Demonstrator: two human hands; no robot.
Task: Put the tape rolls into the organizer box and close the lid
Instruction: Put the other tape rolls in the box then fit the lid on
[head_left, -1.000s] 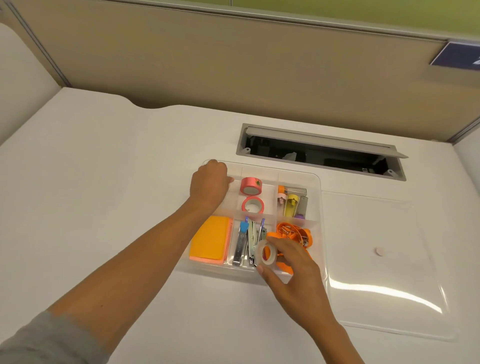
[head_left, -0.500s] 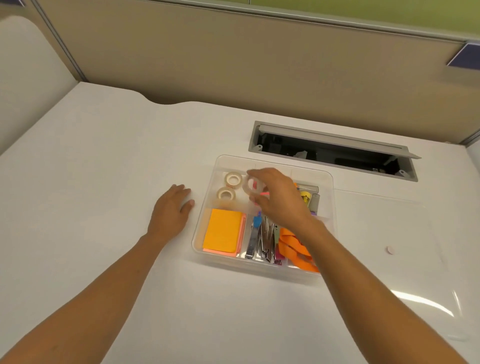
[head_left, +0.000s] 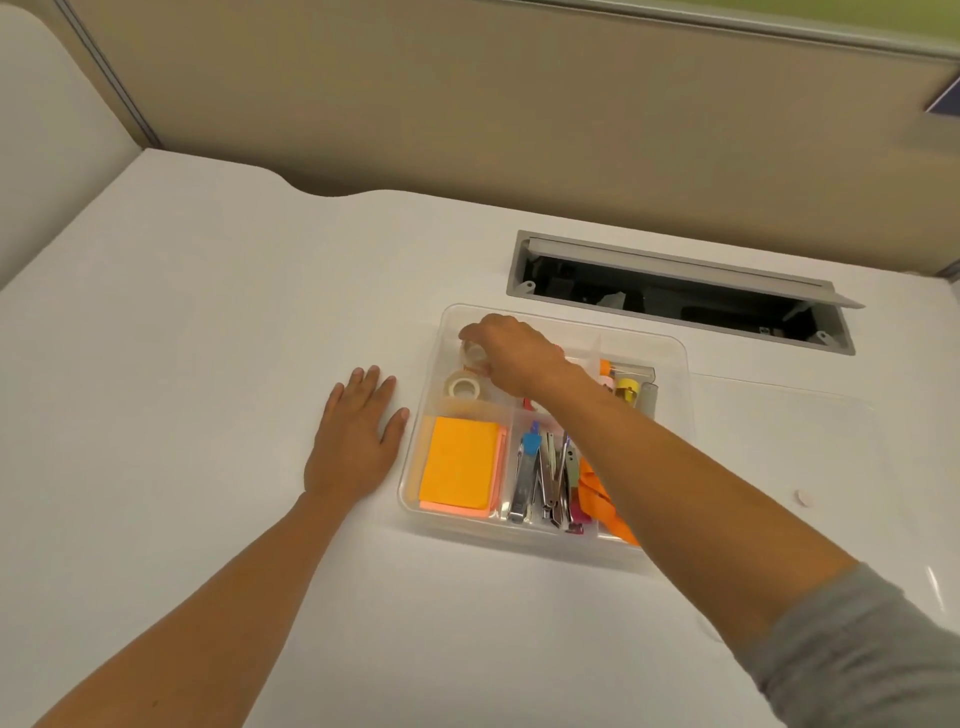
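The clear organizer box (head_left: 675, 358) sits mid-table with its lid off. My right hand (head_left: 514, 356) reaches over it into the back-left compartment, fingers closed on a clear tape roll (head_left: 474, 352) held low there. One whitish tape roll (head_left: 463, 387) lies flat in the same compartment just in front; another under my hand is mostly hidden. My left hand (head_left: 356, 434) rests flat on the table just left of the box, fingers spread, holding nothing. The clear lid (head_left: 810, 467) lies flat on the table to the right of the box.
Other compartments hold orange sticky notes (head_left: 460, 465), staplers and clips (head_left: 545, 478), orange items (head_left: 602, 499) and a yellow piece (head_left: 627, 388). An open cable hatch (head_left: 675, 296) lies behind the box. A beige partition wall runs along the table's back edge.
My right hand carried the clear tape roll from the box's front edge across to the back-left compartment and lowered it. My left hand left that compartment and now lies flat on the table.
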